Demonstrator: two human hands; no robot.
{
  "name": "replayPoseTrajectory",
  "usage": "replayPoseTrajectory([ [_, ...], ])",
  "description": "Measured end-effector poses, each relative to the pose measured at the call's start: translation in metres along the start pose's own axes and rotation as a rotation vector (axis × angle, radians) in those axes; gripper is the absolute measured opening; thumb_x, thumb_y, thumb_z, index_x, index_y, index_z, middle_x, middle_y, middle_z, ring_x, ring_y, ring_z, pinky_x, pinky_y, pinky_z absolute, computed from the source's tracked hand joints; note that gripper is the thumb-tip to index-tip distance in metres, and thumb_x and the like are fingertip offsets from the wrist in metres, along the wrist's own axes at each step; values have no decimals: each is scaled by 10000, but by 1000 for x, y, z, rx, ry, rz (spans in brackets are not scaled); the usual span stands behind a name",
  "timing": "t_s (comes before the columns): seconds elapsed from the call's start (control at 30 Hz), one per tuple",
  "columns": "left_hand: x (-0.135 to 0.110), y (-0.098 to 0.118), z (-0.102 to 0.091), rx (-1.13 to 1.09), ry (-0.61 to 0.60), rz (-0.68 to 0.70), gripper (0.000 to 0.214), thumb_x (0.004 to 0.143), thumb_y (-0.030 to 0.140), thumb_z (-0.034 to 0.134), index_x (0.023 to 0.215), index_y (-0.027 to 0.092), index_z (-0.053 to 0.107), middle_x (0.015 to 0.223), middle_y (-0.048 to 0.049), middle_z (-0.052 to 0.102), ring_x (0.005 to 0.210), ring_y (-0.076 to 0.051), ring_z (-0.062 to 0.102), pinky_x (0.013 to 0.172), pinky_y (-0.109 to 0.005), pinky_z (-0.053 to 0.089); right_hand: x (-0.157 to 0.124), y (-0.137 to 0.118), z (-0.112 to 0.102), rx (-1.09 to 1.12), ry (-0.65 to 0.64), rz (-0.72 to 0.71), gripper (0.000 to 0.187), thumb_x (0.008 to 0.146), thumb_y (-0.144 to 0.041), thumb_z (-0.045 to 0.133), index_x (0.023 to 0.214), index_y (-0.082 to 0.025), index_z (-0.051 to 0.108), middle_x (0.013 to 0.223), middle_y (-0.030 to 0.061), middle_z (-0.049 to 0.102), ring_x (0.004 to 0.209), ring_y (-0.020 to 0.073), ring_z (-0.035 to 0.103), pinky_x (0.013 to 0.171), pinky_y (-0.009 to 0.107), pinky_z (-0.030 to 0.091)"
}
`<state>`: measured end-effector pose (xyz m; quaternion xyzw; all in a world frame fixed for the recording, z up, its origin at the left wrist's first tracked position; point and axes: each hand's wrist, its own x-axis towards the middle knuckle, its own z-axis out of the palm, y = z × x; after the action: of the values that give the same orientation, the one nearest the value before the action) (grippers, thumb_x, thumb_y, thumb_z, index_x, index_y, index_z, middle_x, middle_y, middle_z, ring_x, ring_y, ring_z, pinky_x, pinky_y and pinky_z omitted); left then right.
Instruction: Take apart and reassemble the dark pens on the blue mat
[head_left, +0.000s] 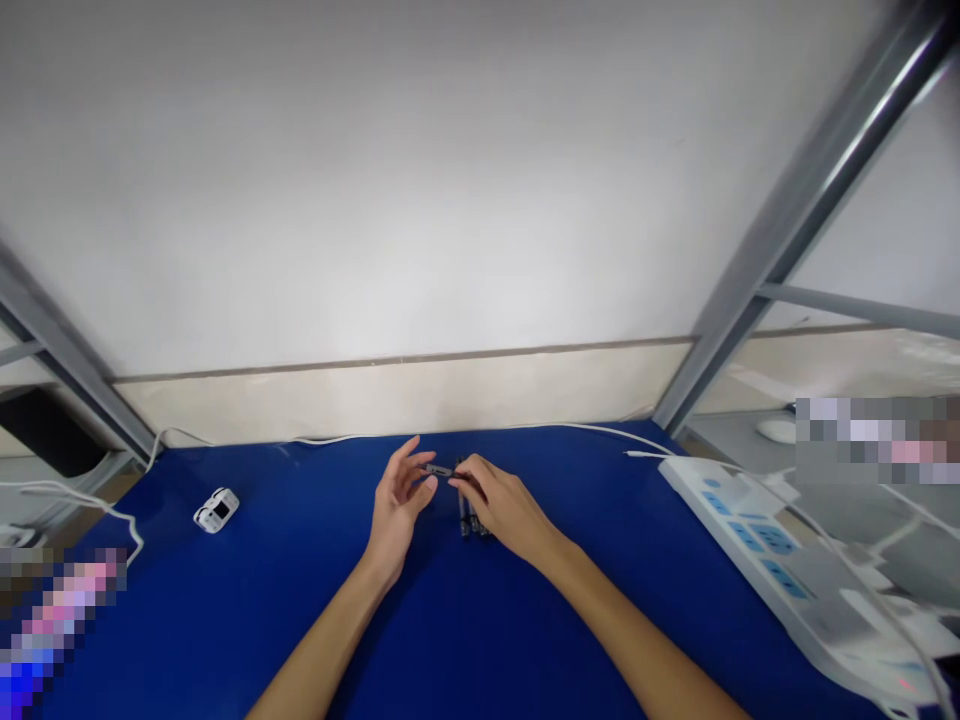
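Note:
My right hand (491, 498) pinches one end of a small, dark grey, narrow piece (439, 470), possibly a pen cap; its exact kind is too small to make out. My left hand (397, 500) is at the other end of this piece, palm turned inward, with fingers and thumb apart. Whether a left fingertip touches the piece I cannot tell. Beneath my right hand, several slim dark pen-like sticks (465, 522) lie side by side on the blue desk (450, 630). The right fingers cover part of them.
A small white device with a dark screen (217, 510) lies on the left. At the right edge is a white power strip (739, 535) with blue sockets. A white cable (577, 427) runs along the wall. Grey metal posts (720, 310) flank the desk.

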<state>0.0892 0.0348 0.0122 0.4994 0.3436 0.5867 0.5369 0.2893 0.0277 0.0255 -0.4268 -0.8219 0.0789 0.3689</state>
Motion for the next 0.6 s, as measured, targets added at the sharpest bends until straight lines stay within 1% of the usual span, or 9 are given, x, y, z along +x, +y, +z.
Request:
replayPoseTrajectory([
  [0.1,0,0,0,11,16,-34,466,839,428,805,1246,228,696,1169,-119,754,1089,-256,704,1006,-402,516,0,0,0,-16,-8,2,96,1084,-306,487,1065,-245,560,977,43,661,810,192,658,721,298,482],
  [0.13,0,0,0,3,8,-33,443,842,426,802,1223,221,705,1161,-122,759,1102,-261,702,1023,-410,507,-1,1,1,-22,-13,1,97,1084,-306,487,1071,-246,561,979,44,662,811,192,658,723,299,481],
  [0.17,0,0,0,-19,-6,-24,467,837,413,808,1252,232,692,1197,-122,753,1148,-267,690,1051,-418,492,-1,1,1,-29,-14,-1,97,1085,-306,486,1074,-246,562,981,45,664,810,192,659,723,300,480],
  [0.27,1,0,0,-90,-14,-1,686,786,359,856,1412,302,580,1343,-105,701,1265,-276,639,1100,-433,465,-1,2,1,-49,-5,-11,97,1084,-307,487,1080,-246,563,997,50,673,822,195,668,723,299,479],
  [0.3,1,-1,-1,-78,3,-12,667,785,362,856,1395,290,597,1319,-109,713,1235,-278,657,1086,-436,476,-1,2,1,-56,-2,-13,98,1084,-310,488,1079,-246,562,1002,50,677,826,196,671,726,299,480],
  [0.4,2,-1,-2,-8,19,-52,447,822,404,818,1210,209,712,1159,-132,767,1093,-280,719,1039,-443,505,-1,3,2,-85,1,-15,107,1083,-322,492,1065,-245,564,984,44,683,796,190,674,706,290,475],
  [0.43,2,0,-2,-10,6,-46,442,822,401,817,1207,209,714,1167,-134,766,1112,-283,713,1045,-442,501,-1,3,2,-95,6,-15,109,1081,-324,496,1057,-245,567,968,39,686,770,186,672,686,285,469],
  [0.53,3,0,-2,-55,-2,12,608,790,365,848,1352,272,637,1321,-116,713,1248,-282,652,1078,-427,485,0,3,1,-118,28,-13,105,1074,-324,511,1045,-244,574,952,34,699,710,175,666,643,275,451],
  [0.6,3,0,-2,-22,28,-2,543,809,398,830,1307,253,668,1247,-120,741,1151,-278,696,1021,-427,520,0,2,1,-130,31,-18,108,1073,-325,513,1041,-242,575,964,37,707,701,170,665,641,273,447],
])
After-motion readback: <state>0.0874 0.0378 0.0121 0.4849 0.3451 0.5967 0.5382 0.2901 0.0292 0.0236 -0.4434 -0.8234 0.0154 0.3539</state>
